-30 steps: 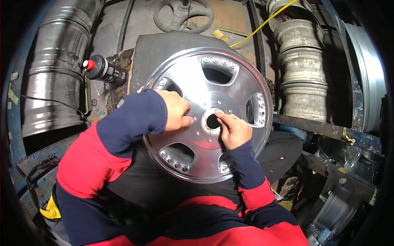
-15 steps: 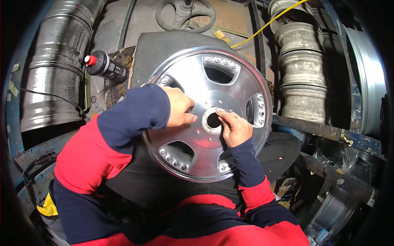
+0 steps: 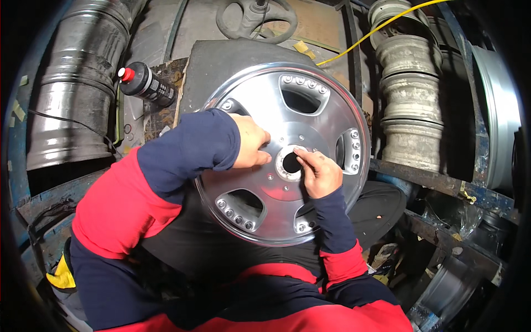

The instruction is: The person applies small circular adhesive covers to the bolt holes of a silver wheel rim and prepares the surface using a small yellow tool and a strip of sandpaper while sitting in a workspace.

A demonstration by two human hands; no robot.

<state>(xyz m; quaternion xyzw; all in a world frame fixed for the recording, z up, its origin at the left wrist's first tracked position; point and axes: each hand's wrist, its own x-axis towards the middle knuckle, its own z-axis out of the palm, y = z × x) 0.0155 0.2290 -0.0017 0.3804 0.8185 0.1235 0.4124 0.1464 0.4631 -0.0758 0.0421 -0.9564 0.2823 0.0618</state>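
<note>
A large polished wheel rim point(image 3: 260, 180) lies face up over my lap, with bolt-lined window openings around its disc and a round centre hole. My left hand point(image 3: 251, 143) rests on the disc left of the hole, thumb and forefinger apart; its other fingers are mostly hidden. At the hole's right edge, my right hand point(image 3: 322, 172) has thumb and fingers pinched together, touching the pale hub ring point(image 3: 283, 172). Whatever may be between those fingertips is too small to make out. Small bolts circle the hole.
A dark bottle with a red cap point(image 3: 146, 84) stands to the left. Stacked metal rims point(image 3: 72, 122) line the far left, and dull rims point(image 3: 410, 97) stand at the right. A yellow cable point(image 3: 368, 33) crosses near a handwheel point(image 3: 257, 19). A blue metal frame point(image 3: 423, 172) runs along the right.
The whole scene has shifted slightly to the right in view. Both hands stay at nearly the same places on the rim, with only slight finger movement.
</note>
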